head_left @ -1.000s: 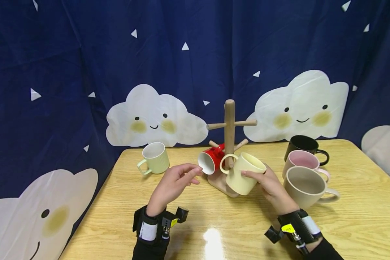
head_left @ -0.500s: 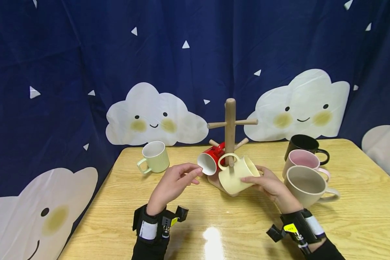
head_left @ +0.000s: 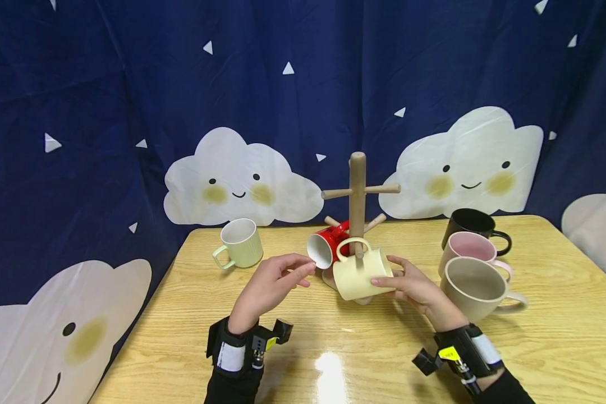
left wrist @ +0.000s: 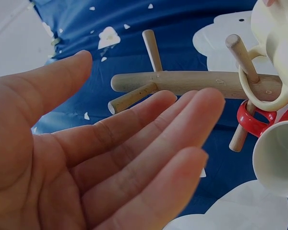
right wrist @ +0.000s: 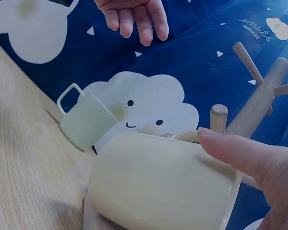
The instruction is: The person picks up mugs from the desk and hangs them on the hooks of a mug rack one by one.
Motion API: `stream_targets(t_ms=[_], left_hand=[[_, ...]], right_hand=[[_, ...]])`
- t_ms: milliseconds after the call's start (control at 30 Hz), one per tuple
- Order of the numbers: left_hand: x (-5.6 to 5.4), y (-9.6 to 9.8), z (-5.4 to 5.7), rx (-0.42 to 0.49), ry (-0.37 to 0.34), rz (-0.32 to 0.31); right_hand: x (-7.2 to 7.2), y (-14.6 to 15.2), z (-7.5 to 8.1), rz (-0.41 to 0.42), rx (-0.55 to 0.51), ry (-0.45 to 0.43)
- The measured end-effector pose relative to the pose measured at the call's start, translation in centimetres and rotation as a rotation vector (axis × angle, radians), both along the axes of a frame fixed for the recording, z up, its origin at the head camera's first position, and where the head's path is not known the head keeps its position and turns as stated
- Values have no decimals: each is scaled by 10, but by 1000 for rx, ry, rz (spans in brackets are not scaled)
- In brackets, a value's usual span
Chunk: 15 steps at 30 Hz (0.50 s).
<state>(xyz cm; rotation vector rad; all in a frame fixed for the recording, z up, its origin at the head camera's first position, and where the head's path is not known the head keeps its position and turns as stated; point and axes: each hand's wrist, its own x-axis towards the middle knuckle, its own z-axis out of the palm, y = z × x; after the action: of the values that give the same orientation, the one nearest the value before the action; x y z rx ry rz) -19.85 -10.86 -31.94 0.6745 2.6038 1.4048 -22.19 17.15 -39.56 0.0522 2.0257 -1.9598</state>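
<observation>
My right hand (head_left: 416,289) pinches a pale yellow mug (head_left: 358,278) at its rim side, thumb on the outer wall. The mug lies on its side, handle up, mouth to the right. In the left wrist view its handle (left wrist: 247,91) loops round a front peg (left wrist: 240,52) of the wooden mug tree (head_left: 357,191). A red mug (head_left: 323,249) hangs from a lower peg just behind, its white mouth facing left. My left hand (head_left: 278,286), fingers relaxed and holding nothing, hovers left of the tree with its fingertips near the red mug in the head view.
A light green mug (head_left: 242,247) stands at the table's back left. On the right, black (head_left: 467,224), pink (head_left: 467,252) and beige (head_left: 472,292) mugs stand in a row, close by my right wrist. Two upper pegs (head_left: 384,189) of the tree carry nothing.
My right hand has moved the yellow mug left and tipped it from tilted to lying sideways, its handle coming over the front peg. My left hand has stayed in place.
</observation>
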Motion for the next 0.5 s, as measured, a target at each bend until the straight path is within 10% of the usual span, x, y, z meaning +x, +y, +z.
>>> stream_targets(t_ms=[500], left_hand=[[-1,-1,0,-20,7,-4]], right_hand=[[4,11,12,-34,72,75]])
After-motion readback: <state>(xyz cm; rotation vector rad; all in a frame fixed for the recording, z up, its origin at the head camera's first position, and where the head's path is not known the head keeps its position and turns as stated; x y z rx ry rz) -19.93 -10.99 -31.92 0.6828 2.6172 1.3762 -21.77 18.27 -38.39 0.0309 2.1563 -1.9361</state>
